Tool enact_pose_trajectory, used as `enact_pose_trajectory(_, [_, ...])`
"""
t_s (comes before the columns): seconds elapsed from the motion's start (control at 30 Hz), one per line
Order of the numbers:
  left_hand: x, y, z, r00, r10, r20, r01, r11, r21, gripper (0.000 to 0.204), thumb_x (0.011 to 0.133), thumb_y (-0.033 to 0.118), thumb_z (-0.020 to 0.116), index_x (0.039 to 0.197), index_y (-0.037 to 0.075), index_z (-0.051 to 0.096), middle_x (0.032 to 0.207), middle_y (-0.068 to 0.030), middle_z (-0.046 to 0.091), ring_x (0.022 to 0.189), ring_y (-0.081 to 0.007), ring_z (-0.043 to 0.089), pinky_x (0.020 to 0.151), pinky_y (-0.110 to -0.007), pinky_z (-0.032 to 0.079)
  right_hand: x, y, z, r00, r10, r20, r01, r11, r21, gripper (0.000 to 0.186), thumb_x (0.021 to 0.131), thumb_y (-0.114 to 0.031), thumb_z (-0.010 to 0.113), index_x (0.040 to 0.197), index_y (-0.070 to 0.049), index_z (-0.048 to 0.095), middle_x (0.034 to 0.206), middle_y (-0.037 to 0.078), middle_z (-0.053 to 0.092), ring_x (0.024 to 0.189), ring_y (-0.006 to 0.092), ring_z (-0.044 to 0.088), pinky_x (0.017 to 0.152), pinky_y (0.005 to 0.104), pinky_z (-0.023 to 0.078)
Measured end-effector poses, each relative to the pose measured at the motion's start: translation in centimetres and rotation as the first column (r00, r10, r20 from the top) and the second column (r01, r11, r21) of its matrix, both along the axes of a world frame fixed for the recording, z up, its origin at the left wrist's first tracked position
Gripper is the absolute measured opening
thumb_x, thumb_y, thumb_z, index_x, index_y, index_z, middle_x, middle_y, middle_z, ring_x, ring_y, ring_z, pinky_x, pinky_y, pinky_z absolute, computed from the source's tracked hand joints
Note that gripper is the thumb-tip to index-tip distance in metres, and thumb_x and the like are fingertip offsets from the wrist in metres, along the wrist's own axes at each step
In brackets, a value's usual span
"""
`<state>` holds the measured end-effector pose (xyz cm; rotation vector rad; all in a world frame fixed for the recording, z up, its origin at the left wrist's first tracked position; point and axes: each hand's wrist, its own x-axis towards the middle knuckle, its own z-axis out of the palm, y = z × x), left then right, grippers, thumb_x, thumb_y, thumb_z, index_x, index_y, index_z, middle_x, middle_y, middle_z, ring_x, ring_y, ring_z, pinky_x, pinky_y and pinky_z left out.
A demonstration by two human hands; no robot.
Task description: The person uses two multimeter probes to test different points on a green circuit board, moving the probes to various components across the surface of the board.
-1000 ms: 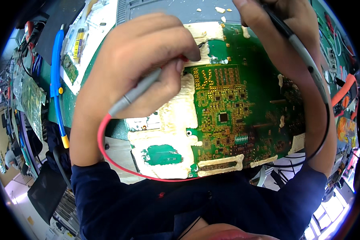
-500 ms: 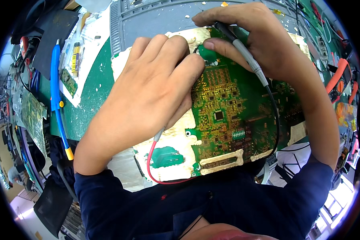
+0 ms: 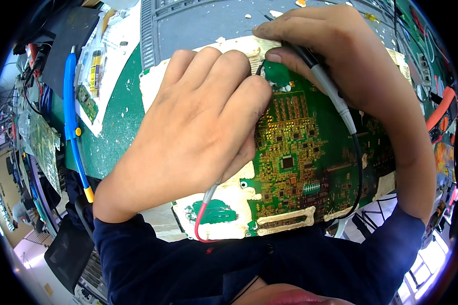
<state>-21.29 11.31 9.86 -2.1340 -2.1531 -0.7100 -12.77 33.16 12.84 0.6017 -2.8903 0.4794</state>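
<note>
A green circuit board (image 3: 315,142) with cream-coloured coating over parts of it lies in front of me, tilted towards my body. My left hand (image 3: 198,117) is closed around a test probe with a red lead (image 3: 209,194). Only its grey tail end and its dark tip by my index finger show; the tip is near the board's upper edge. My right hand (image 3: 336,58) grips a second test probe (image 3: 326,84), grey and black with a black lead. Its thin tip points past my fingertips, above the board's far edge. My right thumb is near a green patch of the board.
A grey mat (image 3: 203,23) with crumbs lies behind the board on the green table (image 3: 119,122). To the left are a blue tool with a cable (image 3: 70,101), a yellow-labelled syringe (image 3: 95,71) and a small circuit board (image 3: 87,103). An orange-and-black meter (image 3: 444,123) stands right.
Both hands have shifted slightly to the right, still holding their probes. The board appears a little lower and further right. The right-hand probe's tip now shows beyond my fingers.
</note>
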Motion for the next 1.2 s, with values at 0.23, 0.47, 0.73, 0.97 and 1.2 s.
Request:
enact_pose_trajectory(0.23, [0.5, 0.3, 0.4, 0.999, 0.013, -0.043, -0.013, 1.000, -0.013, 0.034, 0.069, 0.002, 0.062, 0.102, -0.001, 0.059, 0.095, -0.0156, 0.050, 0.086, -0.0339, 0.051, 0.080, -0.042, 0.041, 0.0, 1.3, -1.2, 1.000, 0.011, -0.006, -0.011, 0.994, -0.109, 0.026, 0.085, -0.011, 0.071, 0.106, 0.005, 0.069, 0.079, 0.019, 0.068, 0.071, 0.0394, 0.067, 0.065, 0.0445, 0.054])
enact_pose_trajectory(0.47, [3.0, 0.7, 1.5, 0.982, 0.102, -0.156, -0.121, 0.986, -0.116, 0.039, 0.073, 0.006, 0.068, 0.109, -0.001, 0.054, 0.096, -0.0155, 0.048, 0.089, -0.0340, 0.050, 0.081, -0.043, 0.039, 1.7, 1.6, -2.6, 0.981, -0.044, -0.188, 0.038, 0.999, -0.038, 0.038, 0.086, -0.013, 0.066, 0.122, -0.002, 0.070, 0.112, 0.021, 0.071, 0.102, 0.0395, 0.066, 0.091, 0.0468, 0.051])
enact_pose_trajectory(0.73, [5.2, 1.6, 1.3, 0.931, 0.230, -0.282, -0.257, 0.965, -0.061, 0.035, 0.077, 0.009, 0.070, 0.109, 0.003, 0.056, 0.097, -0.0150, 0.052, 0.092, -0.0318, 0.053, 0.080, -0.043, 0.038, 1.0, 1.6, -2.9, 0.980, -0.022, -0.196, -0.005, 0.991, -0.133, 0.028, 0.087, -0.013, 0.064, 0.109, 0.004, 0.069, 0.084, 0.022, 0.069, 0.080, 0.0423, 0.067, 0.072, 0.0475, 0.053])
enact_pose_trajectory(0.97, [5.6, 1.6, 1.0, 0.927, 0.243, -0.284, -0.273, 0.959, -0.071, 0.031, 0.082, 0.008, 0.067, 0.110, 0.002, 0.057, 0.099, -0.0171, 0.053, 0.094, -0.0335, 0.053, 0.080, -0.044, 0.040, 0.1, 2.3, -3.1, 0.989, 0.056, -0.135, -0.084, 0.973, -0.214, 0.030, 0.089, -0.019, 0.060, 0.101, 0.008, 0.068, 0.071, 0.026, 0.065, 0.070, 0.0460, 0.066, 0.066, 0.0515, 0.053])
enact_pose_trajectory(1.2, [5.3, 1.4, 0.6, 0.924, 0.263, -0.279, -0.287, 0.957, -0.046, 0.032, 0.082, 0.007, 0.068, 0.111, 0.001, 0.056, 0.100, -0.0175, 0.053, 0.095, -0.0343, 0.053, 0.082, -0.044, 0.041, 0.2, 1.4, -2.3, 0.999, -0.042, -0.015, 0.039, 0.978, -0.204, 0.028, 0.090, -0.016, 0.058, 0.104, 0.006, 0.069, 0.083, 0.029, 0.069, 0.079, 0.0462, 0.068, 0.072, 0.0490, 0.055])
